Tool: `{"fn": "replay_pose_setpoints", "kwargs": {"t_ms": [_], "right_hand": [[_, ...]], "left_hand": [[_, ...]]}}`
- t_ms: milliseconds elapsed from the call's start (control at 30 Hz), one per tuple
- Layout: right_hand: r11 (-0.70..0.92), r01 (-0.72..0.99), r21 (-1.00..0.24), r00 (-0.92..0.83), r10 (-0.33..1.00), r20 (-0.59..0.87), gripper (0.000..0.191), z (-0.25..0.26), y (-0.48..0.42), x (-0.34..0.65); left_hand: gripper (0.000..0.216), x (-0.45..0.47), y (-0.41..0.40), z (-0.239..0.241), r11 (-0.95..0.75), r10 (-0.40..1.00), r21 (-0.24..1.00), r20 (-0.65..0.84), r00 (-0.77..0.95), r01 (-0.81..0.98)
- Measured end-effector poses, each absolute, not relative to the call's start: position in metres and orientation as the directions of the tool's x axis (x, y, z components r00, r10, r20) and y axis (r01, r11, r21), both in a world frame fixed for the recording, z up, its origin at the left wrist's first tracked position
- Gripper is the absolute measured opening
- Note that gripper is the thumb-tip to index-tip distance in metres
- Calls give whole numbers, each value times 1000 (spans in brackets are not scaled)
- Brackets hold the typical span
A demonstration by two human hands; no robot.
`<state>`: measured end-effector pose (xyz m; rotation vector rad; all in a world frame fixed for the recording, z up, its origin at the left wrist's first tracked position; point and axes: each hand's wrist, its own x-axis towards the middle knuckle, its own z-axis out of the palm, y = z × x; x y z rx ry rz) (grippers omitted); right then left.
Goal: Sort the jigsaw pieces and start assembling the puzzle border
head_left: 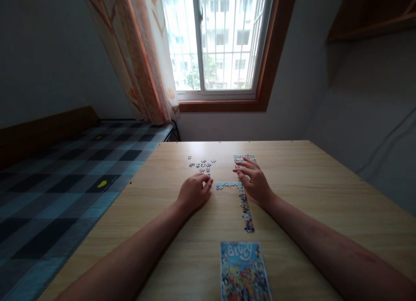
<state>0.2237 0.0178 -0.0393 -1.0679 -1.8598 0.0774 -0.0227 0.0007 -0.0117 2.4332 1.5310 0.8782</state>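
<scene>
My left hand [195,191] rests on the table with its fingers curled and thumb close to the index finger. Whatever they may hold is too small to make out. Just beyond it lie several loose jigsaw pieces [203,165]. My right hand [255,179], fingers spread, hovers over or touches a group of puzzle pieces [244,156] and partly hides them. Between the hands runs a joined strip of light-blue edge pieces [227,184]. It meets a colourful joined column [246,210] that stretches toward me.
The puzzle box or picture card [245,270], marked "Bluey", lies at the near side of the wooden table [308,197]. A bed with a checked cover [65,179] stands along the left. Behind the table are a curtain [139,53] and a barred window [224,45].
</scene>
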Motion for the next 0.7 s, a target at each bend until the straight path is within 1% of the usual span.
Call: {"fn": "replay_pose_setpoints", "kwargs": {"t_ms": [100, 167, 267, 333, 400, 467, 567, 700], "right_hand": [[613, 622, -487, -101, 679, 727, 25, -37, 18, 226], [617, 614, -491, -80, 669, 739, 25, -36, 17, 227], [628, 605, -489, -75, 657, 751, 25, -34, 16, 229], [630, 598, -495, -67, 655, 753, 25, -33, 16, 230], [627, 593, -506, -51, 656, 753, 25, -33, 16, 231], [624, 587, -515, -32, 654, 756, 25, -33, 16, 232], [620, 584, -524, -6, 649, 761, 25, -33, 16, 232], [614, 572, -544, 26, 649, 760, 33, -32, 16, 232]], "left_hand": [[33, -33, 9, -9, -398, 867, 420, 463, 185, 816], [35, -40, 15, -9, -338, 865, 460, 496, 78, 821], [34, -48, 23, -12, -266, 860, 568, 505, -74, 779], [32, -51, 27, -15, -238, 860, 643, 488, -151, 728], [32, -52, 30, -17, -222, 854, 692, 477, -205, 687], [32, -52, 31, -19, -220, 847, 712, 479, -232, 667], [32, -50, 30, -19, -245, 838, 705, 499, -220, 666], [36, -48, 27, -17, -270, 850, 704, 495, -181, 657]]}}
